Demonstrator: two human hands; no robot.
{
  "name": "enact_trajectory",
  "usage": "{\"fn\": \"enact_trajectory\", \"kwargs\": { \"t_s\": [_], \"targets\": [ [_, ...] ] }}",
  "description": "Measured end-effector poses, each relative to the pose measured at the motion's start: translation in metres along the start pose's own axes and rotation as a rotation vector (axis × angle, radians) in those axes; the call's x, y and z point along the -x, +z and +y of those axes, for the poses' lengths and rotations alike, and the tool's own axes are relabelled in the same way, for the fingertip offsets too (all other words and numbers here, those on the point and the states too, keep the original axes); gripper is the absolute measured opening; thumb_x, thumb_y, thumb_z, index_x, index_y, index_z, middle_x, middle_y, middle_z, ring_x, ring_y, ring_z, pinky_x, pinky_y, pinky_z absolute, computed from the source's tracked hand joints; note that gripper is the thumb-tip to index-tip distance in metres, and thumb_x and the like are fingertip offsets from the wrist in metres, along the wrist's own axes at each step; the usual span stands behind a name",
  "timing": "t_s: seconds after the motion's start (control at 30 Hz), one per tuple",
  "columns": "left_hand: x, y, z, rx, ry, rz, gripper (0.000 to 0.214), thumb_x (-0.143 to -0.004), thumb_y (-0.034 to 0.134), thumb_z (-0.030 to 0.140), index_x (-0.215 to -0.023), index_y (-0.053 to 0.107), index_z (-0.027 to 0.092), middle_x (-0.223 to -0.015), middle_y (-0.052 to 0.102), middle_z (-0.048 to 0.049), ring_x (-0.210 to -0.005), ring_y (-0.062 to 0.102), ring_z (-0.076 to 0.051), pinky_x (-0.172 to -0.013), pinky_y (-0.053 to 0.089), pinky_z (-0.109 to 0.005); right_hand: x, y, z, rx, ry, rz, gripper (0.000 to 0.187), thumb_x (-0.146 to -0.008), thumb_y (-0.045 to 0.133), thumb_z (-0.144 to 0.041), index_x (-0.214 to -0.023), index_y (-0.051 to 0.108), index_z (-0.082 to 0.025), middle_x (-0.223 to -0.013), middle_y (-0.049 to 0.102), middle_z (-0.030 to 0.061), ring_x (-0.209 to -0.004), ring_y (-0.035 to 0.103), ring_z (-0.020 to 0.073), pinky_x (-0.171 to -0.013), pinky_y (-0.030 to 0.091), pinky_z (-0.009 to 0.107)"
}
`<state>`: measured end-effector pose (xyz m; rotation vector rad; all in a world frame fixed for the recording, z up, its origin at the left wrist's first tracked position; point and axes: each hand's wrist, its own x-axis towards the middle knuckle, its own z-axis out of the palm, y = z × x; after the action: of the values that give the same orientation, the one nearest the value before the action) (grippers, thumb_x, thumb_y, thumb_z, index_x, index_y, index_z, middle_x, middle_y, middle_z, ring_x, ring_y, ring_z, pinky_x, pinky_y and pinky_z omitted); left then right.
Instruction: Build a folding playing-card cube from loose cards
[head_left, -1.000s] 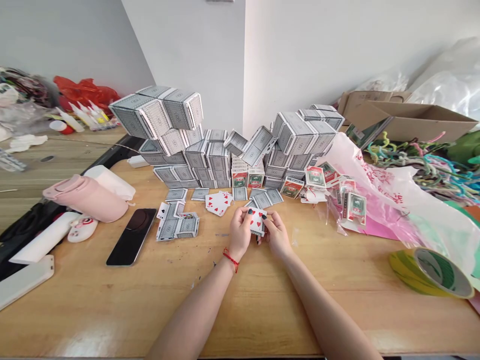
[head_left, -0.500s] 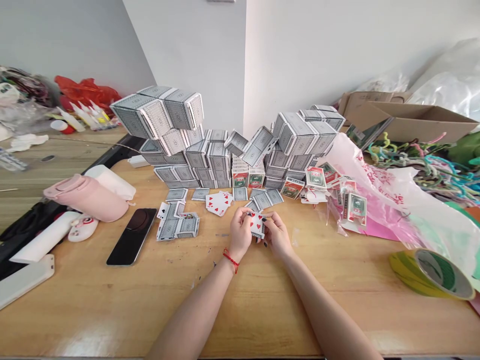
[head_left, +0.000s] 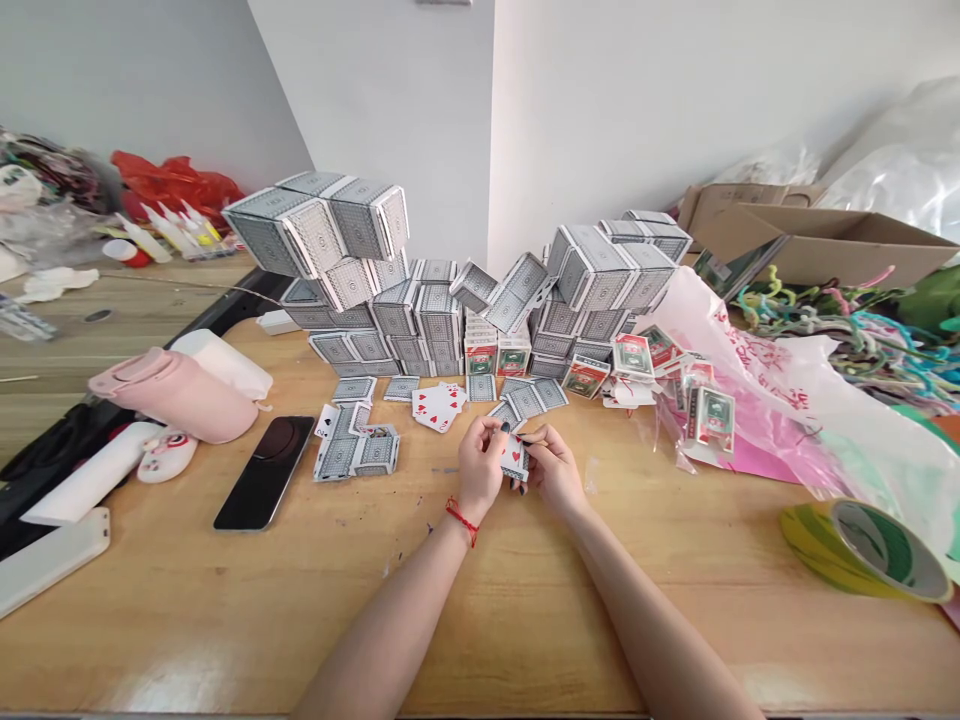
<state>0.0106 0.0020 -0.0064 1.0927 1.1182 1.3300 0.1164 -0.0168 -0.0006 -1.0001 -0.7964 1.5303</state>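
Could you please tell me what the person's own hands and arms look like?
Both arms are bare as far as they show, with no sleeves. The left hand has a thin red cord bracelet at its wrist; the right hand has none. Neither wears a glove, and the nails that show are painted dark.

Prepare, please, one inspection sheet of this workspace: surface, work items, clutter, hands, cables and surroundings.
Surface: wooden table, small dark marks near the left wrist.
Work items: hearts card in hand; fanned cards face up; card-covered blocks stacked behind.
Clutter: phone and pink bottle left; tape roll right.
Hands: left hand and right hand both hold the hearts card.
Cables: one thin strand, far left; whether it is a cable cannot be told.
Surroundings: pale walls; open cardboard box back right.
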Motion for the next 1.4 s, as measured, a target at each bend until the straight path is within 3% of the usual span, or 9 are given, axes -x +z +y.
{"fn": "enact_trajectory", "kwargs": {
  "t_s": [0.17, 0.3, 0.5, 0.63, 0.73, 0.83, 0.97, 1.17, 1.4],
  "targets": [
    [-0.003, -0.004, -0.002, -0.181, 0.128, 0.022, 0.011, -0.076, 0.052, 0.027, -0.079, 0.052, 0.017, -0.059, 0.047, 0.0035, -0.052, 0.043, -0.008, -0.048, 0.035, -0.019, -0.001, -0.003, -0.002, -0.048, 0.064, -0.047, 0.018, -0.070, 0.050, -0.033, -0.081, 0.040, -0.023, -0.054, 0.060, -0.0043, -0.038, 0.058, 0.0155, -0.029, 0.038, 0.021],
    [-0.002, -0.007, -0.002, -0.195, 0.176, -0.027, 0.011, -0.076, 0.051, 0.026, -0.080, 0.054, 0.017, -0.059, 0.048, 0.0036, -0.051, 0.043, -0.008, -0.050, 0.036, -0.019, -0.001, -0.003, -0.003, -0.031, 0.141, -0.029, 0.023, -0.077, 0.050, -0.043, -0.082, 0.044, -0.020, -0.053, 0.060, -0.0022, -0.037, 0.058, 0.0153, -0.026, 0.037, 0.020],
    [0.000, -0.008, 0.000, -0.197, 0.203, -0.051, 0.009, -0.076, 0.052, 0.025, -0.079, 0.055, 0.018, -0.064, 0.054, 0.0016, -0.054, 0.048, -0.009, -0.053, 0.040, -0.021, -0.001, -0.011, -0.007, -0.095, 0.284, -0.228, 0.023, -0.079, 0.054, -0.038, -0.084, 0.052, -0.017, -0.062, 0.065, 0.0030, -0.050, 0.064, 0.0165, -0.033, 0.045, 0.020],
    [-0.002, -0.007, 0.003, -0.220, 0.213, -0.031, 0.009, -0.074, 0.054, 0.023, -0.078, 0.059, 0.017, -0.073, 0.059, -0.0015, -0.062, 0.053, -0.011, -0.059, 0.043, -0.022, -0.001, -0.016, -0.008, -0.126, 0.309, -0.272, 0.022, -0.077, 0.059, -0.036, -0.088, 0.051, -0.019, -0.068, 0.067, 0.0020, -0.054, 0.065, 0.0154, -0.038, 0.047, 0.019],
    [-0.004, -0.006, 0.004, -0.210, 0.142, -0.041, 0.017, -0.074, 0.054, 0.024, -0.087, 0.063, 0.017, -0.082, 0.062, -0.0041, -0.067, 0.056, -0.012, -0.060, 0.044, -0.022, -0.003, -0.016, -0.005, -0.098, 0.266, -0.236, 0.024, -0.075, 0.062, -0.039, -0.083, 0.049, -0.019, -0.067, 0.066, 0.0003, -0.055, 0.065, 0.0145, -0.039, 0.048, 0.019],
    [-0.004, -0.004, 0.003, -0.209, 0.048, -0.070, 0.025, -0.077, 0.052, 0.029, -0.096, 0.063, 0.016, -0.085, 0.064, -0.0056, -0.068, 0.057, -0.013, -0.058, 0.044, -0.022, -0.005, -0.013, 0.001, 0.016, 0.164, -0.117, 0.030, -0.073, 0.062, -0.045, -0.076, 0.047, -0.020, -0.061, 0.062, -0.0025, -0.051, 0.063, 0.0136, -0.040, 0.049, 0.020],
    [-0.003, -0.002, 0.002, -0.311, 0.099, -0.106, 0.023, -0.081, 0.048, 0.035, -0.084, 0.062, 0.016, -0.076, 0.062, -0.0027, -0.069, 0.055, -0.013, -0.061, 0.042, -0.022, -0.005, -0.010, 0.007, 0.238, 0.042, 0.014, 0.034, -0.073, 0.057, -0.052, -0.075, 0.048, -0.020, -0.057, 0.060, -0.0032, -0.045, 0.059, 0.0135, -0.039, 0.050, 0.024],
    [-0.003, -0.002, 0.002, -0.361, 0.116, -0.104, 0.024, -0.081, 0.048, 0.037, -0.077, 0.060, 0.016, -0.068, 0.058, 0.0004, -0.064, 0.051, -0.012, -0.059, 0.038, -0.020, -0.004, -0.012, 0.002, 0.266, -0.021, -0.037, 0.036, -0.071, 0.060, -0.052, -0.083, 0.061, -0.017, -0.074, 0.068, 0.0035, -0.064, 0.064, 0.0186, -0.056, 0.054, 0.030],
    [-0.003, -0.002, 0.001, -0.314, 0.107, -0.120, 0.026, -0.082, 0.048, 0.037, -0.082, 0.064, 0.016, -0.078, 0.065, -0.0029, -0.073, 0.057, -0.015, -0.066, 0.042, -0.023, -0.008, -0.018, 0.004, 0.250, -0.075, -0.046, 0.039, -0.069, 0.063, -0.049, -0.090, 0.070, -0.017, -0.089, 0.071, 0.0067, -0.077, 0.065, 0.0223, -0.073, 0.052, 0.035]
  ]
}}
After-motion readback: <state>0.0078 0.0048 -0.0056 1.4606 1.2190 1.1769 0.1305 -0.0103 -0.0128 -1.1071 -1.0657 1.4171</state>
